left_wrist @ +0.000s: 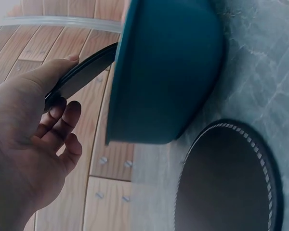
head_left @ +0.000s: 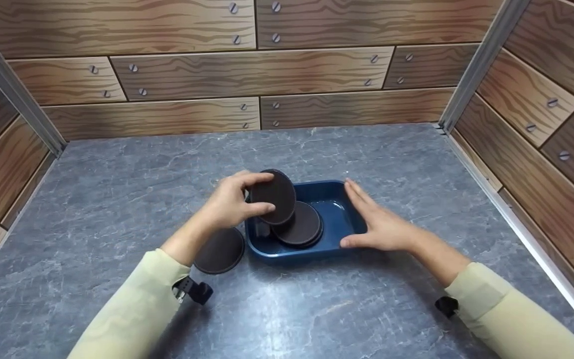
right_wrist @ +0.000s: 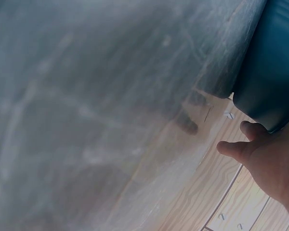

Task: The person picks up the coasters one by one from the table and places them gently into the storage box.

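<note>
My left hand (head_left: 229, 202) pinches a round dark coaster (head_left: 278, 197) between thumb and fingers, tilted over the left side of a blue rectangular tray (head_left: 337, 224). Below it, inside the tray, more dark coasters (head_left: 299, 227) lie stacked. Another coaster (head_left: 219, 251) lies flat on the tabletop left of the tray; pale stitching runs round its edge in the left wrist view. My right hand (head_left: 384, 227) rests at the tray's right end, fingers and thumb spread along its rim. From the right wrist, the blue tray wall (right_wrist: 274, 62) shows beside that hand.
The grey marbled tabletop (head_left: 142, 184) is bordered by wood-patterned panels (head_left: 217, 75) at the back and both sides. Metal corner posts (head_left: 481, 60) stand where the panels meet. A dark strap device (head_left: 195, 290) sits on the left wrist, another (head_left: 447, 305) on the right.
</note>
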Motion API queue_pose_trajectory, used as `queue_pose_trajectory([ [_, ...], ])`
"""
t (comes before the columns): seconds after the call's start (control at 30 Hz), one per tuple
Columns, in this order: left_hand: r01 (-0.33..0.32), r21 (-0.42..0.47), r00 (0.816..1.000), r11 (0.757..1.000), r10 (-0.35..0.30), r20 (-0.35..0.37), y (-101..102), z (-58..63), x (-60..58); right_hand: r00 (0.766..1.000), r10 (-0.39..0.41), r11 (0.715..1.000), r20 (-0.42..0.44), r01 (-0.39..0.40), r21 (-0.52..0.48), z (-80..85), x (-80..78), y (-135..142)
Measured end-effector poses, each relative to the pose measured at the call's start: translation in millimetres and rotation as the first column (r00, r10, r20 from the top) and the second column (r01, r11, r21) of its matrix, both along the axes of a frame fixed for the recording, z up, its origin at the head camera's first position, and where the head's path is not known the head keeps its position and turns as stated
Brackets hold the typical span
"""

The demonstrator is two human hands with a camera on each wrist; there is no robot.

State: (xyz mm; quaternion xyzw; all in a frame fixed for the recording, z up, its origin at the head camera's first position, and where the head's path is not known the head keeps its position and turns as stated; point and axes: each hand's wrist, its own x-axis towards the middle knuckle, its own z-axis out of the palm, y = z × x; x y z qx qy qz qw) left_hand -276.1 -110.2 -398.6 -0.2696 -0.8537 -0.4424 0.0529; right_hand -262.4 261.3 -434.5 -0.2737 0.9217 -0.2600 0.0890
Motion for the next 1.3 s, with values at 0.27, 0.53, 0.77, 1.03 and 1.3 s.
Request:
queue_pose_trajectory([
  [0.27, 0.029, -0.052, 1.000, 0.998, -0.029, 0.000, 15, -6.7, -0.9, 1.000, -0.001, 1.000, -0.003, 0.001, 0.004, 1.3, 0.4, 0],
  [0.53, 0.059, -0.091, 0.998, 0.994, -0.058, 0.016, 28, -12.8, -0.8, 1.000, 0.005, 1.000, -0.020, -0.005, 0.001, 0.1, -0.3, 1],
  [0.77, 0.070, -0.178, 0.997, 0.981, -0.073, -0.013, 33, -17.3, -0.1, 1.000, 0.015, 1.000, -0.022, -0.015, 0.003, -0.7, -0.5, 1],
  [1.03, 0.040, -0.382, 0.991, 0.923, -0.085, -0.101, 35, -19.1, 1.1, 1.000, -0.001, 1.000, -0.012, 0.001, 0.014, -0.1, -0.6, 1],
  [1.3, -0.001, -0.568, 0.981, 0.823, -0.110, -0.161, 38, -20.3, 3.3, 1.000, 0.001, 1.000, -0.002, -0.001, 0.012, -0.8, -0.5, 1],
])
